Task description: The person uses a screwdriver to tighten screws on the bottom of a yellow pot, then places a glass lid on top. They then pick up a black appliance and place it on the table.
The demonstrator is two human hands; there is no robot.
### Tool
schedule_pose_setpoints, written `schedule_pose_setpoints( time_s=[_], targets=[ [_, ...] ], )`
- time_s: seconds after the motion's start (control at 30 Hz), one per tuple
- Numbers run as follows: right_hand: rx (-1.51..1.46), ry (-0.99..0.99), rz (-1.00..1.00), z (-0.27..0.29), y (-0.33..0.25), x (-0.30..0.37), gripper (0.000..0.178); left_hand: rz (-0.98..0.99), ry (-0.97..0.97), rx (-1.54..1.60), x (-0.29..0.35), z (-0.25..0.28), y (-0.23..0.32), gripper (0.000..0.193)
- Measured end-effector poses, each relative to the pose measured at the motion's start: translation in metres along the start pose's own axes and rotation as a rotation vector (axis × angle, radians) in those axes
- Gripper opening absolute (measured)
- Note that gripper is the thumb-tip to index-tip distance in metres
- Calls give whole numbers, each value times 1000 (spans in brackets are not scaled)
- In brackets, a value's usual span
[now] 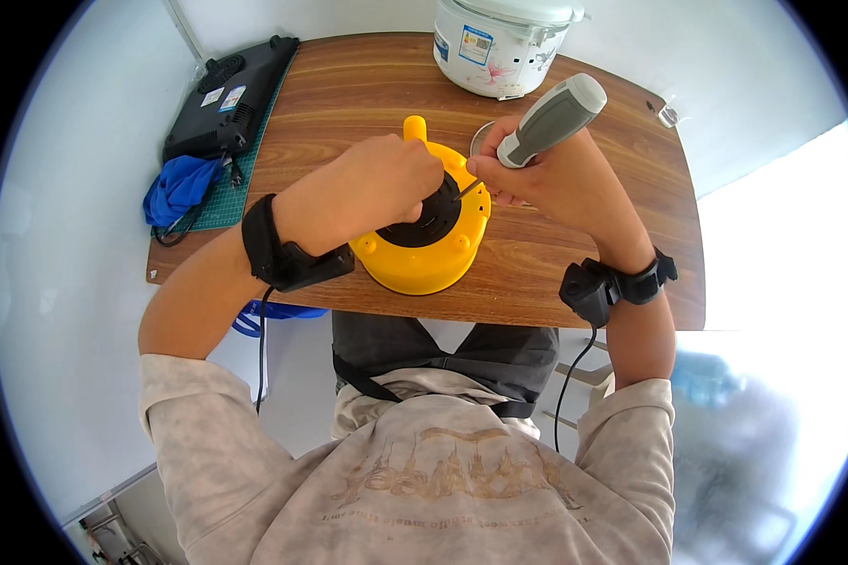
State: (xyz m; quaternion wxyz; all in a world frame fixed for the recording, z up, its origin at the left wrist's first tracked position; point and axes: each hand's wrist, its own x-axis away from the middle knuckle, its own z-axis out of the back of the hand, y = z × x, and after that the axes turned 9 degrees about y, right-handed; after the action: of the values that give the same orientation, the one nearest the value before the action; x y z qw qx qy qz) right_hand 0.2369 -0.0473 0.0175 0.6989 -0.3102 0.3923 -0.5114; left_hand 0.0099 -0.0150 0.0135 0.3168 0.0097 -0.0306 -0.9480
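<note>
A round yellow appliance (422, 270) with a stubby handle rests on the table near its front edge, its black slotted base (426, 226) facing up. My right hand (575, 179) grips a screwdriver (554, 121) with a grey and white handle, tilted so that its shaft points down at the black base. Whether the tip sits in a screw cannot be made out. Closed fingers of my left hand (377, 184) lie over the left part of the base; anything in them is hidden. Partly behind my right hand is a round, pale-rimmed object (481, 139).
A white rice cooker (499, 52) stands at the back of the wooden table (575, 292). To the left, a black flat appliance (219, 108) and a blue cloth (181, 188) lie on a green cutting mat (224, 209). Cables hang from black bands on both my wrists.
</note>
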Motion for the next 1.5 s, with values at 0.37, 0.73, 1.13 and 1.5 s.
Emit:
schedule_pose_setpoints(
  time_s=[0.37,0.73,1.13,1.5],
  targets=[
    [-18,37,34,1,10,2,24,-58,55,18,1,-8,-5,15],
    [-10,0,-46,3,5,4,24,-31,70,121,2,-12,-7,17],
    [-17,37,-13,4,7,8,22,-17,10,141,2,-2,-12,10],
    [-114,22,-46,-11,-1,1,22,-55,264,359,14,-21,-31,12]
  ],
)
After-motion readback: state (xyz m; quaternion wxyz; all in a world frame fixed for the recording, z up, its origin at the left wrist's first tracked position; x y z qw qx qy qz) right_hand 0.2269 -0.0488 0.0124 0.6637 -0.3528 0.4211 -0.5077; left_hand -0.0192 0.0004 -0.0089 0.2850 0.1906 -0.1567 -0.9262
